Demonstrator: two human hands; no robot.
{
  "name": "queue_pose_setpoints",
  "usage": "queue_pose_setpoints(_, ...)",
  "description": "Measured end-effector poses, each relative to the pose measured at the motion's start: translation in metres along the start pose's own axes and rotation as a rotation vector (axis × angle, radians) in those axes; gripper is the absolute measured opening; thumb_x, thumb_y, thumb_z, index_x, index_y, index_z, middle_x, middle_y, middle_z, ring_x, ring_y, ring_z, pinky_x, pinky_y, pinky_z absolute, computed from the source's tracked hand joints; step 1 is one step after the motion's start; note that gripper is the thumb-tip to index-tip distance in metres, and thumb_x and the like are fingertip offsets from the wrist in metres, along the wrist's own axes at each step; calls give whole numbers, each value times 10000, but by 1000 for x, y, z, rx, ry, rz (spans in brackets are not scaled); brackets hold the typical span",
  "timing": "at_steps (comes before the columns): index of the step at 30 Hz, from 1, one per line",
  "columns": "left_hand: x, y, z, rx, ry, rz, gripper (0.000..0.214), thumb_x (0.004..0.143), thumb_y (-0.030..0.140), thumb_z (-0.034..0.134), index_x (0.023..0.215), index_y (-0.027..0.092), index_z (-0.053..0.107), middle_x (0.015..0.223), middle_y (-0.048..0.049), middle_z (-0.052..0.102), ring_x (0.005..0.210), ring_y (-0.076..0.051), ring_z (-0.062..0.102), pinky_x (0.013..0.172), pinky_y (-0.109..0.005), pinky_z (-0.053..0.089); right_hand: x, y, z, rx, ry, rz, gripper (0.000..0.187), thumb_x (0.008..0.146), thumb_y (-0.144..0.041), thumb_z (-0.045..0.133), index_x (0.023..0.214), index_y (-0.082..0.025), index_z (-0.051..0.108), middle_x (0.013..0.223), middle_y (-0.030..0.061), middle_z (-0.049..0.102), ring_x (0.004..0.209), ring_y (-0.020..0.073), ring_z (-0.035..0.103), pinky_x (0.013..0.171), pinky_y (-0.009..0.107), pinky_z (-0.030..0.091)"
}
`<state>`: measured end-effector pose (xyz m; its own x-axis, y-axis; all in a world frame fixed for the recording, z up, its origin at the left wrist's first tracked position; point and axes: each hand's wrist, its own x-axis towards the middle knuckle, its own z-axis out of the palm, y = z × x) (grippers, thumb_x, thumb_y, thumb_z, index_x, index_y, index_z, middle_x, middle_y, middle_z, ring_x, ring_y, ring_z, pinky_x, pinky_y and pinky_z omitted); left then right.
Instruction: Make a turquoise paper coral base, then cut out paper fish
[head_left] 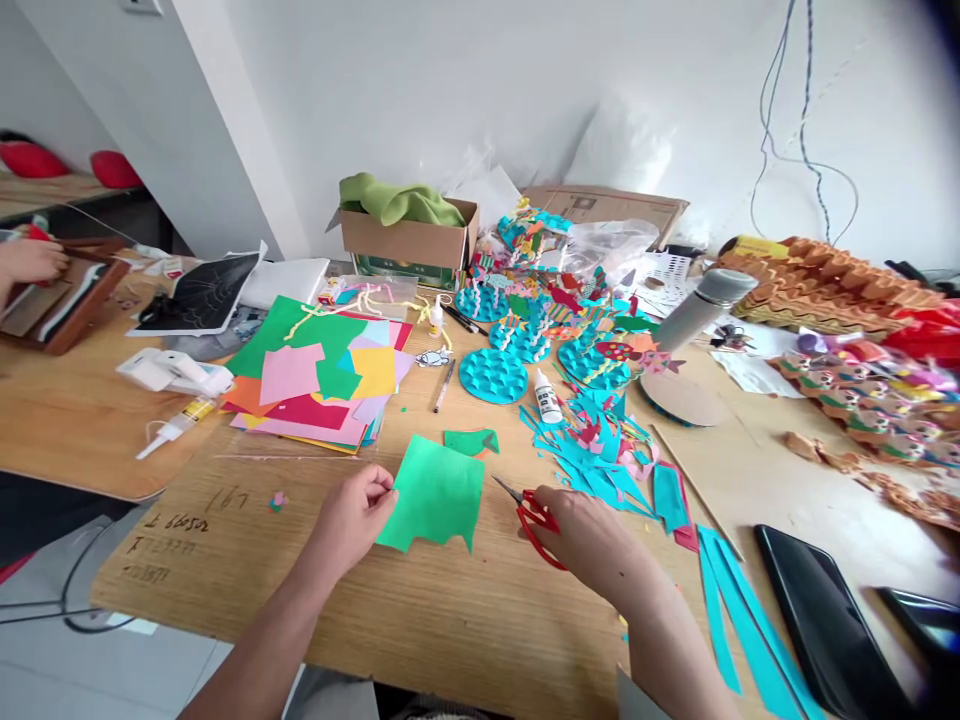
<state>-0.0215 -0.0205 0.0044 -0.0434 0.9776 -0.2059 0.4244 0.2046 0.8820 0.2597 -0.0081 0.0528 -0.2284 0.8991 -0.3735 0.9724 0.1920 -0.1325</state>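
Your left hand point(346, 520) pinches the edge of green paper point(433, 492) between its fingers; just beside the paper, your right hand point(577, 547) grips red scissors point(534, 525), fingers closed round them.

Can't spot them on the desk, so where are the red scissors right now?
In the head view, the red-handled scissors are in the right hand, blades pointing left toward the green paper in the left hand.
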Motion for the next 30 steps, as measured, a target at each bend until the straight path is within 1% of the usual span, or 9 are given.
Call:
queue_pose_setpoints(4, 1, -1, -4, -42, -17, -10, 222, 730, 433, 546, 748, 216, 502, 522, 63, 498, 442, -103, 386, 443, -219, 281, -15, -10, 0, -120, -135, 49, 180, 900, -235, 561, 1002, -166, 692, 983, 125, 751, 954, 296, 708, 698, 317, 462)
queue_pose_setpoints(6, 0, -3, -8, -48, -17, -23, 231, 734, 442, 549, 749, 216, 500, 521, 66, 498, 425, -96, 368, 427, -214, 268, -21, -15, 5, -148, -166, 40, 187, 917, -240, 560, 1007, -158, 702, 972, 131, 752, 964, 304, 708, 747, 343, 487)
queue_pose_setpoints(11, -11, -6, -19, -69, -41, -81, 257, 713, 463, 574, 731, 213, 518, 524, 55, 521, 421, -99, 386, 410, -212, 285, -34, -21, 16, -181, -135, 3, 217, 944, -258, 552, 987, -154, 738, 997, 142, 737, 984, 302, 695, 837, 390, 513)
queue_pose_setpoints(15, -25, -6, -25, -88, -54, -97, 287, 715, 488, 595, 734, 207, 535, 524, 55, 517, 427, -97, 389, 406, -209, 290, -35, -20, 6, -213, -123, 8, 231, 934, -280, 577, 916, -137, 758, 961, 158, 727, 961, 314, 694, 765, 373, 530)
queue_pose_setpoints(18, -34, -6, -27, -133, -79, -100, 312, 723, 507, 616, 733, 205, 537, 538, 54, 512, 452, -96, 398, 413, -203, 299, -14, -20, -7, -177, 6, -25, 248, 958, -252, 527, 925, -135, 743, 933, 148, 725, 931, 289, 697, 760, 362, 523)
queue_pose_setpoints(20, -39, -6, -28, -172, -100, -111, 335, 715, 524, 636, 720, 207, 527, 541, 55, 503, 467, -99, 407, 418, -201, 307, 12, -23, -13, -122, 146, -88, 238, 960, -260, 533, 1060, -141, 713, 1034, 149, 714, 1026, 278, 666, 840, 362, 508)
queue_pose_setpoints(24, -44, -6, -30, -230, -106, -140, 372, 717, 560, 646, 726, 212, 515, 534, 62, 485, 459, -100, 398, 410, -203, 302, 69, -38, -9, -63, 316, -285, 483, 930, -341, 601, 1347, -107, 537, 1294, 172, 613, 1235, 281, 532, 1012, 381, 431)
queue_pose_setpoints(27, -46, -10, -34, -251, -75, -152, 394, 722, 585, 642, 732, 212, 515, 525, 65, 480, 450, -98, 387, 402, -204, 297, 90, -47, 1, -66, 301, -341, 531, 921, -388, 607, 1376, -132, 508, 1373, 159, 553, 1275, 289, 484, 1010, 392, 431)
queue_pose_setpoints(30, -48, -14, -38, -267, -37, -162, 408, 700, 591, 665, 730, 207, 531, 525, 59, 497, 450, -95, 388, 399, -200, 293, 89, -47, 7, -110, 231, -326, 452, 922, -397, 600, 1305, -159, 577, 1314, 157, 579, 1222, 291, 520, 969, 390, 451)
